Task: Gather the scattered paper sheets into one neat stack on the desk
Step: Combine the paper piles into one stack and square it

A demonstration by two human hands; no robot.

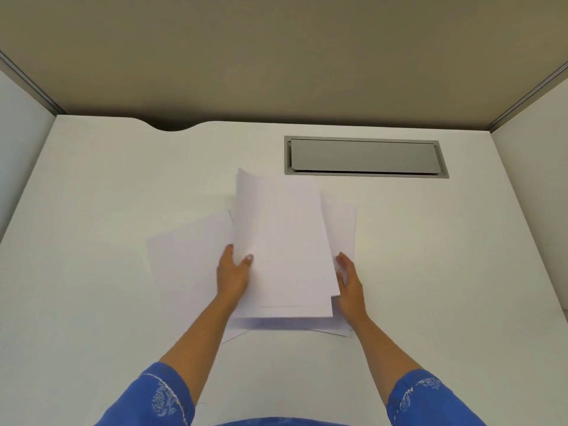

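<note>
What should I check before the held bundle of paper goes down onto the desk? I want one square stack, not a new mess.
1. Left hand grips the held bundle, thumb on top: ok.
2. Right hand steadies the bundle's right edge: ok, though its fingers are partly hidden.
3. Bundle edges aligned: not ok, sheets fan at the lower edge.
4. Loose sheet at left gathered: not ok, it lies flat and skewed on the desk.
5. Sheet at right gathered: not ok, it sticks out behind the bundle.
6. Grey cable hatch clear of paper: ok.

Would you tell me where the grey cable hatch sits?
The grey cable hatch is set into the desk at back right, just beyond the paper sheets.
</note>
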